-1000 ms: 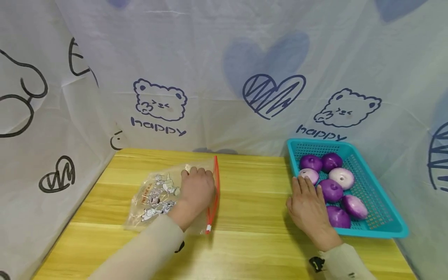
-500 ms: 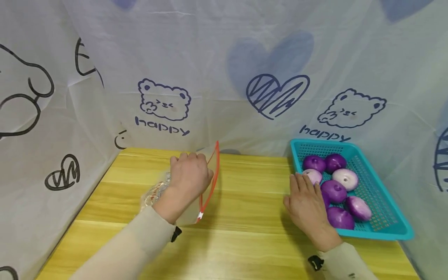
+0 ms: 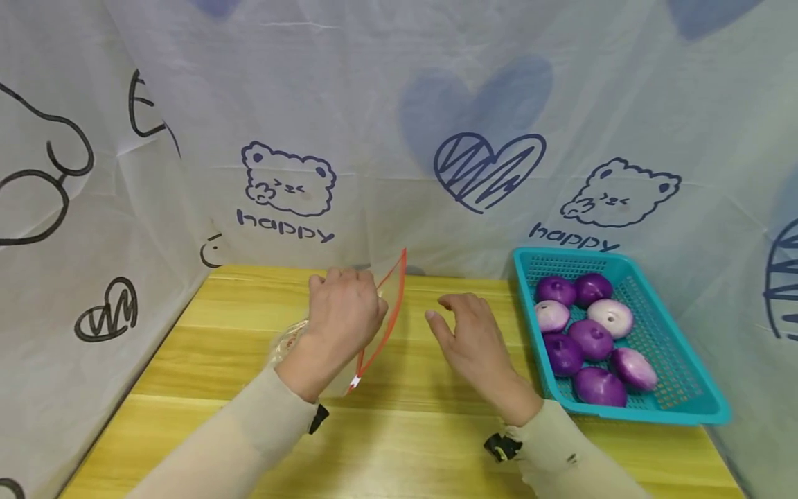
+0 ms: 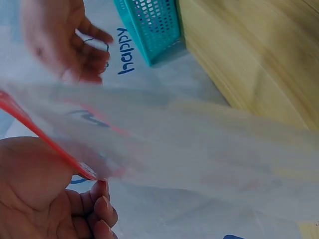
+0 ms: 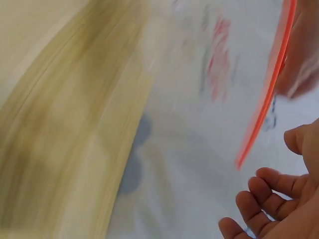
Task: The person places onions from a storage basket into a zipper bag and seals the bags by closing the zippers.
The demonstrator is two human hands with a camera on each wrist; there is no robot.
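A: Left hand, quick?
B: Curled, gripping the clear bag near its mouth. Exact finger contact is partly hidden.
A: Right hand?
B: Fingers loosely bent, thumb apart, holding nothing. It's between bag and basket, near the bag's mouth, not touching it as far as I can see.
A: Where's the bag?
B: Left side of the table, held up at an angle, red zip strip facing the right hand. White slider at the near end. Forearm blocks the bottom, so can't tell if it rests on the wood.
A: Onions?
B: Eight visible, purple and pale, all in the basket.
A: Step?
B: My read: getting the bag's mouth open. The two red edges look partly parted.
A: Next move calls for?
B: Probably right fingers pinching the free edge, left grip steady.
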